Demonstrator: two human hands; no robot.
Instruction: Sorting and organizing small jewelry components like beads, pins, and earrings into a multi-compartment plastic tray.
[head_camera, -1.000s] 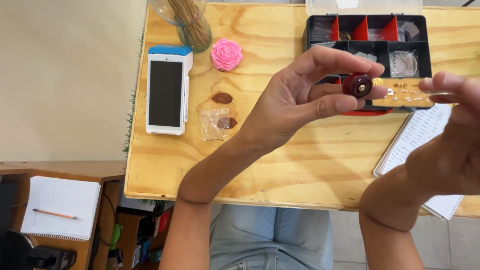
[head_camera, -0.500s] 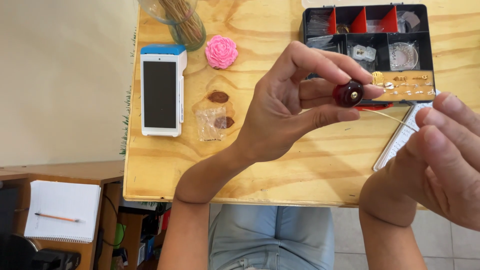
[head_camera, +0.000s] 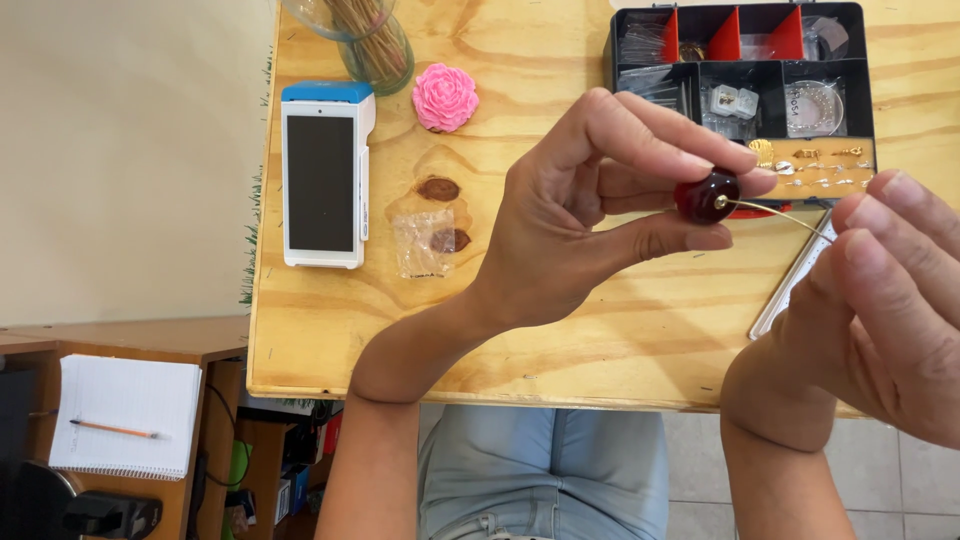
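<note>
My left hand (head_camera: 590, 215) pinches a dark red round bead (head_camera: 706, 196) between thumb and fingertips, above the wooden table (head_camera: 520, 330). A thin gold wire (head_camera: 780, 214) runs from the bead's hole to my right hand (head_camera: 890, 300), which grips its far end between the fingers at the right edge of the view. Both hands hover over the table in front of a black compartment box (head_camera: 745, 75) holding small jewellery parts.
A white handheld payment terminal (head_camera: 323, 177) lies at the left, beside a pink rose-shaped ornament (head_camera: 445, 97) and a glass jar of sticks (head_camera: 365, 40). A small clear plastic bag (head_camera: 425, 242) rests mid-table. A notepad with pencil (head_camera: 125, 415) sits on a lower desk.
My left hand with the bead has shifted slightly left and down. My right hand has drawn back to the right and nearer the camera, and a longer stretch of wire shows between them.
</note>
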